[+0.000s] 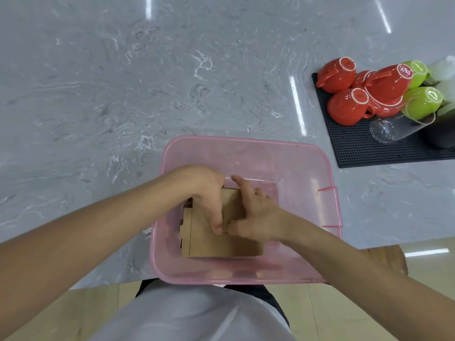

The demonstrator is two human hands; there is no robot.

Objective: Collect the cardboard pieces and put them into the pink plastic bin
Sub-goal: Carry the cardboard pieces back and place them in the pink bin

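Note:
The pink plastic bin [246,148] stands on the grey marble counter at its near edge, right in front of me. Brown cardboard pieces [209,242] lie stacked flat on the bin's floor. Both hands reach down into the bin. My left hand [204,193] rests on top of the stack, fingers curled over its far edge and thumb pressing down. My right hand [253,212] lies on the stack beside it, fingers spread on the cardboard, thumb touching the left thumb. Part of the stack is hidden under the hands.
A black rubber mat [357,148] at the right holds upturned red cups [347,107], green cups [423,102] and a clear glass [394,129]. Grey marble counter [123,82] spreads behind and to the left of the bin. Wooden floor lies below the counter edge.

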